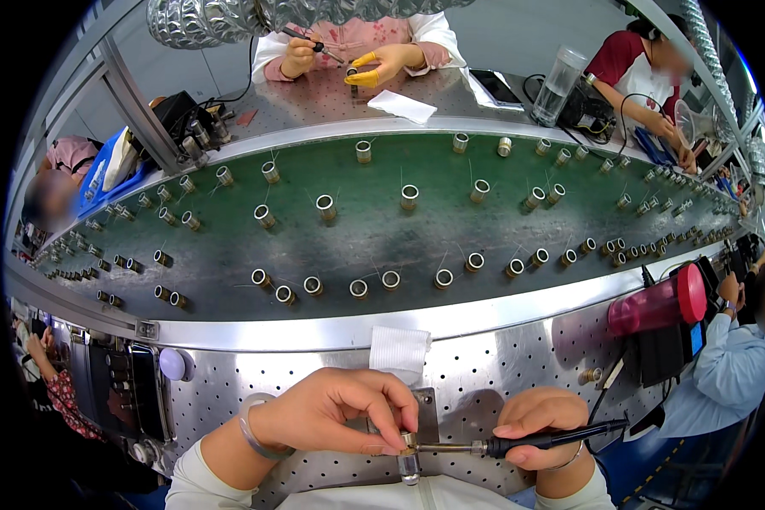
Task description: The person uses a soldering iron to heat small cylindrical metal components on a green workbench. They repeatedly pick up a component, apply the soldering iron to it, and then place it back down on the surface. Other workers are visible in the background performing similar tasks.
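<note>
My left hand (340, 416) pinches the top of a small metal cylinder (409, 466) between thumb and fingertips, low in the middle of the head view. The cylinder stands upright, silver with a brass-coloured band. In my right hand (544, 421) is a soldering iron (561, 437) with a black handle and a thin metal shaft. Its shaft points left, and the tip meets the cylinder's upper part just under my left fingertips. The exact contact spot is partly hidden by the fingers. Behind both hands, a small metal plate (427, 408) lies on the perforated worktop (314, 365).
A folded white cloth (399, 350) lies beyond my hands. A green conveyor belt (365, 242) carries many upright metal cylinders with thin wires. At right are a pink bottle (654, 303) and a loose cylinder (591, 375); at left, a purple round lid (172, 364). Co-workers sit around.
</note>
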Action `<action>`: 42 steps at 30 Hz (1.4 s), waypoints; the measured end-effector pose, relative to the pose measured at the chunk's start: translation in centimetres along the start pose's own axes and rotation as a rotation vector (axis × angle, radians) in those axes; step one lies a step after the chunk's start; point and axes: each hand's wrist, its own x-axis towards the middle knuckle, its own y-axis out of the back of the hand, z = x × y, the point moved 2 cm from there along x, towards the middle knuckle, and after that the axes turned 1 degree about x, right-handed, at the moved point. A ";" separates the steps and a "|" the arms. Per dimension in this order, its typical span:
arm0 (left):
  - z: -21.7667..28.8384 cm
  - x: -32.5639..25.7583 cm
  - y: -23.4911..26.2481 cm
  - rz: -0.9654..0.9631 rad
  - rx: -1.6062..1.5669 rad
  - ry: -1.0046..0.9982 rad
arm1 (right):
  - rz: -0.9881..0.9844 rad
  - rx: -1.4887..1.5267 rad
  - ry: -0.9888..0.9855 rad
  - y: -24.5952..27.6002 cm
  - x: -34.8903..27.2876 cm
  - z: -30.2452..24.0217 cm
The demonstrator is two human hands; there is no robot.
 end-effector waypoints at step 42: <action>-0.4 -0.2 -0.6 0.095 -0.044 0.046 | 0.030 -0.002 -0.022 0.2 -0.4 0.2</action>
